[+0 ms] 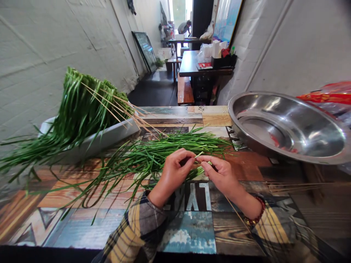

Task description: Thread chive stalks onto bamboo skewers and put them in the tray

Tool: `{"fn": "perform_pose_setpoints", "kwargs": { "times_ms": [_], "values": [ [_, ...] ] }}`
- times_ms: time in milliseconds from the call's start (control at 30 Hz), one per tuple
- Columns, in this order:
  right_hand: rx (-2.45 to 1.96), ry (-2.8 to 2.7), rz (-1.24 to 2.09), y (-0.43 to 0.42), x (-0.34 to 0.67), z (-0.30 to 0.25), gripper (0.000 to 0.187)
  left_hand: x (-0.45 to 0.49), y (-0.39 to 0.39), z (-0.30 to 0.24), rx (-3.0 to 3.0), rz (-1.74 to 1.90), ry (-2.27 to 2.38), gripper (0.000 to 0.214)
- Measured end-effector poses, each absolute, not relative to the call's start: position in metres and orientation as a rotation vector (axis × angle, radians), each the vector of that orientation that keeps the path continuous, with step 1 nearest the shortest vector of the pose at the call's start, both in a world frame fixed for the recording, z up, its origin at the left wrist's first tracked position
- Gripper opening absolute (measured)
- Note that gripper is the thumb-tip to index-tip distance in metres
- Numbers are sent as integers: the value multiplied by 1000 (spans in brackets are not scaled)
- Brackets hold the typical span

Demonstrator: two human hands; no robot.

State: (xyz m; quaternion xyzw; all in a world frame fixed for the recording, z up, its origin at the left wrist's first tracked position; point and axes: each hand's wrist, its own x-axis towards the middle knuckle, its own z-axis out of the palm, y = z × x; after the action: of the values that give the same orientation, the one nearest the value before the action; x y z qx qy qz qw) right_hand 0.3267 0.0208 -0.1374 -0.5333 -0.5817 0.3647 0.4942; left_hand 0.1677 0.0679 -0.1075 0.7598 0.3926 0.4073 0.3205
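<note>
My left hand (pixel 177 170) is closed in a pinch on the pale stem ends of green garlic chives, over the near side of the table. Its fingertips almost meet those of my right hand (pixel 223 177), which pinches a thin bamboo skewer (pixel 236 213). The skewer runs under that palm and down toward my right sleeve. Just beyond both hands lies a loose heap of garlic chives (pixel 161 151), leaves trailing left. At left, a thick stack of chives (pixel 82 106) with several skewers (pixel 105 103) sticking out rests in a white tray (pixel 94 140). My fingers partly hide where the skewer meets the stems.
A large steel basin (pixel 319 113) with a few reddish bits inside stands at the right. Several loose skewers (pixel 304 187) lie in front of it, and a red-and-clear plastic bag (pixel 329 91) sits behind. Another table (pixel 189 60), a bench (pixel 185 89) and a bending person (pixel 183 27) are farther back.
</note>
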Motion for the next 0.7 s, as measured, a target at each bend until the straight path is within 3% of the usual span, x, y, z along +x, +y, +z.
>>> {"fn": "perform_pose_setpoints", "kwargs": {
  "times_ms": [433,600,700],
  "values": [
    [-1276,-1417,910,23,327,-142,22,167,69,-109,2090,1040,979,15],
    [-1229,-1424,916,23,328,-142,38,167,69,-110,2051,1028,949,14],
    [-1253,-1487,855,23,329,-141,35,167,70,-110,2039,1009,950,14]
  ]
}}
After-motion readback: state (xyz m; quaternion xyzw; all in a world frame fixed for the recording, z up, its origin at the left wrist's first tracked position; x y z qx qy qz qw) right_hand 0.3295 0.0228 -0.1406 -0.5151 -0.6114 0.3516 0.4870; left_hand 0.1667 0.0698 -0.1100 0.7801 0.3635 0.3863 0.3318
